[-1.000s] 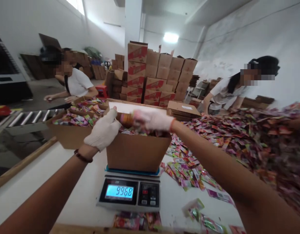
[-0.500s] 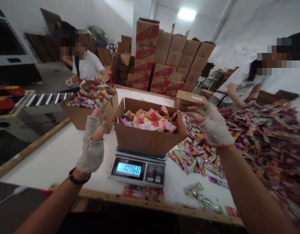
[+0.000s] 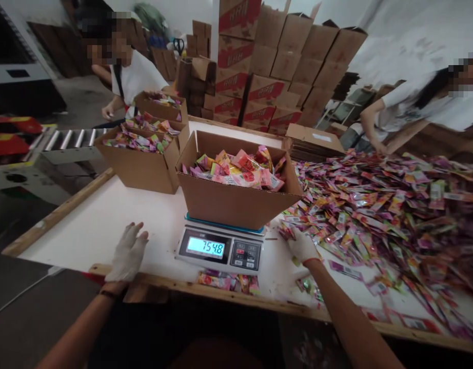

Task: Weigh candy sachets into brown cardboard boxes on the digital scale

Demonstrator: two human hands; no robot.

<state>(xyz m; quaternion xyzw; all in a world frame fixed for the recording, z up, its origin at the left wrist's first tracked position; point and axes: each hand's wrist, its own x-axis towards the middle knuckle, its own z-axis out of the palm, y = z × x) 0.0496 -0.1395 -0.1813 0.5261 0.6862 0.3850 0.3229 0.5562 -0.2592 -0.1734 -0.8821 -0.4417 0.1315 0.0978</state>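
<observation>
An open cardboard box [image 3: 240, 205] full of small wrapped candy packets [image 3: 246, 174] stands on a digital scale [image 3: 221, 251], whose lit display reads about 754.8. To the left of the scale, my left hand [image 3: 129, 252], in a fingerless white glove, hovers over the table's front edge, fingers stretched and holding nothing. My right hand [image 3: 301, 247], gloved likewise, is low at the right of the scale, its fingers closed around packets at the edge of a large loose pile [image 3: 359, 205]. The fingertips there are partly hidden. A few packets [image 3: 229, 282] lie in front of the scale.
More filled boxes [image 3: 140, 166] stand at the left beside a roller conveyor [image 3: 73, 139]. Flattened cartons [image 3: 313, 141] lie behind the pile. Stacked cartons [image 3: 236, 66] rise at the back. One co-worker [image 3: 138, 77] is at back left, another [image 3: 406, 110] reaches into the pile.
Both hands have come down from beside the box: the left to the table's front edge, the right to the packets beside the scale. The display figure has changed. The view has tilted downward.
</observation>
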